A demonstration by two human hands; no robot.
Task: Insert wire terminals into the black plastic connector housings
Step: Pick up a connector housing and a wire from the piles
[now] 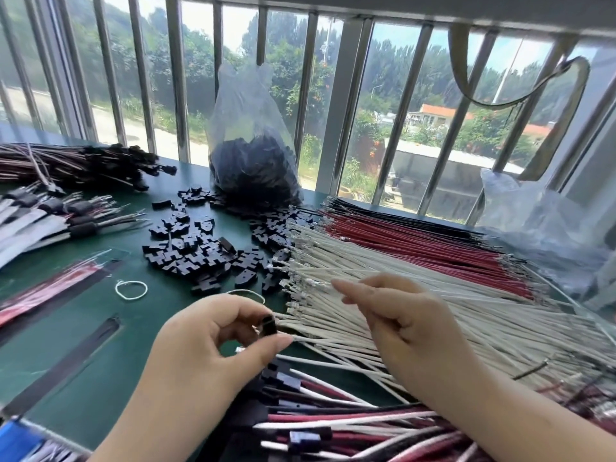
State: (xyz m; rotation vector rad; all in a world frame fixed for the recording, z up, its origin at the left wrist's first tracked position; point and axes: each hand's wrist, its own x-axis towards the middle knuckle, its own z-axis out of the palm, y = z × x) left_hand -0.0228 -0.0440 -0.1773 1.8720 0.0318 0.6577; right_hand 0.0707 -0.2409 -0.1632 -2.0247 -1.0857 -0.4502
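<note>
There, your left hand (213,331) pinched a black connector housing (268,325) between curled fingers (276,345) above the green desk (83,345); your right hand (396,315) reached, fingers loosely extended, over the white wires (350,261), beside the loose housings (200,251).

the green counter (83,328) carries loose black housings (196,248), white wires (416,315), red wires (416,241) and a plastic bag (253,151).
</note>
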